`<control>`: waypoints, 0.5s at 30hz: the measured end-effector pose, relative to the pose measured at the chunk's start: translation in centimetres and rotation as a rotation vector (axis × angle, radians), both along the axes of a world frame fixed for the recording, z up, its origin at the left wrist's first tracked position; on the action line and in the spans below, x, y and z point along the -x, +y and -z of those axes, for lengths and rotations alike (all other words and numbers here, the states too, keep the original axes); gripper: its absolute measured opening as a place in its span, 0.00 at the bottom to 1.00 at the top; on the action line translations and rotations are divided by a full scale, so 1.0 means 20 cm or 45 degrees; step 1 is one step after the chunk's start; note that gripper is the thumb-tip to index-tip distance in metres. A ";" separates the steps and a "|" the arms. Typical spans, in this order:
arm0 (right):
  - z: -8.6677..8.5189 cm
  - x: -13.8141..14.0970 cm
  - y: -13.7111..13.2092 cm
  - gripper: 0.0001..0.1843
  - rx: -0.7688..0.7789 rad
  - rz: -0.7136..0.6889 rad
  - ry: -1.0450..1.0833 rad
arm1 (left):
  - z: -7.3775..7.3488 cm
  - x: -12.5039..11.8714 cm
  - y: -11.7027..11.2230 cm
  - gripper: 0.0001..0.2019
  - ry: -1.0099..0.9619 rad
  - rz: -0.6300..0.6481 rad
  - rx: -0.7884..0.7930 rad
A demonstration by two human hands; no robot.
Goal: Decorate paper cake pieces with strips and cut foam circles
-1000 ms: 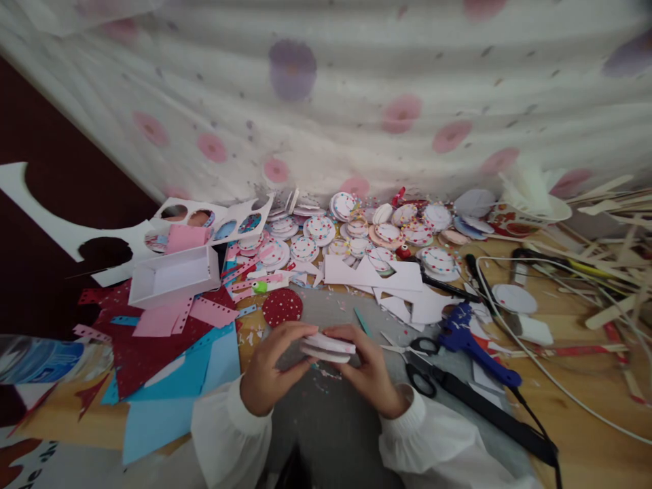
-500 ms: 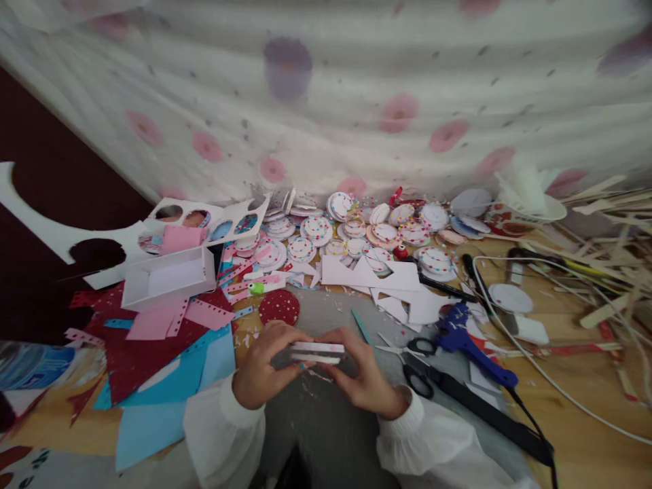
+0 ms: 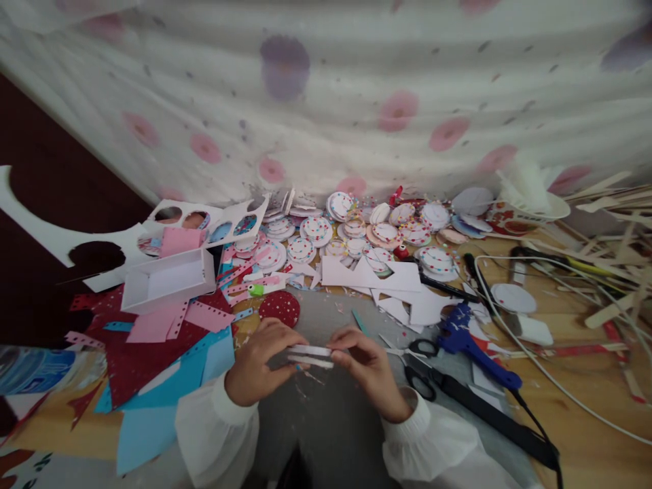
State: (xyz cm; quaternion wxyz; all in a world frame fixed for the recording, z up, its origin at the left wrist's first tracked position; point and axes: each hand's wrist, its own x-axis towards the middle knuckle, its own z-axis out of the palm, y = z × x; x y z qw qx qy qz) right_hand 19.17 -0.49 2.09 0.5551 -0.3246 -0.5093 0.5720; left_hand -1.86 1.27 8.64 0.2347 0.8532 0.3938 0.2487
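Over the grey mat, a small layered white piece (image 3: 312,356), seen edge-on as two thin layers with a gap, is held between both hands. My left hand (image 3: 262,360) grips its left end, thumb below and fingers above. At its right end, my right hand (image 3: 369,367) pinches the edge between thumb and fingertips. Thin strands hang just under the piece. A dark red dotted disc (image 3: 280,309) lies beyond my left hand. To the right of my right hand are black-handled scissors (image 3: 422,384) and a blue glue gun (image 3: 473,350).
Several bead-trimmed white discs (image 3: 316,231) are stacked along the back. An open white box (image 3: 170,280) sits at left on red paper (image 3: 125,367) and blue paper (image 3: 153,428). Cut white card (image 3: 369,274) lies mid-table. A white cable (image 3: 565,401) and wooden sticks (image 3: 619,272) are at right.
My right hand has shifted its hold to the piece's right edge, with fingers drawn together. The piece has tilted slightly and moved a little left with my left hand.
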 end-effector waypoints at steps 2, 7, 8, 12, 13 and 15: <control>0.00 0.01 0.00 0.02 0.094 0.025 0.076 | 0.00 -0.01 0.00 0.07 -0.002 -0.013 0.003; 0.01 -0.02 0.03 0.13 0.315 0.183 0.347 | 0.01 0.01 -0.01 0.07 -0.021 -0.049 0.012; 0.01 -0.03 0.04 0.14 0.349 0.207 0.398 | 0.02 0.02 -0.02 0.07 -0.036 -0.072 0.015; 0.03 -0.06 0.07 0.19 0.357 0.280 0.287 | 0.06 0.08 -0.06 0.11 -0.144 -0.288 0.076; 0.04 -0.06 0.08 0.20 0.336 0.295 0.180 | 0.07 0.08 -0.08 0.13 -0.194 -0.377 0.124; 0.06 -0.05 0.08 0.19 0.296 0.296 -0.009 | 0.08 0.09 -0.10 0.15 -0.374 -0.552 0.265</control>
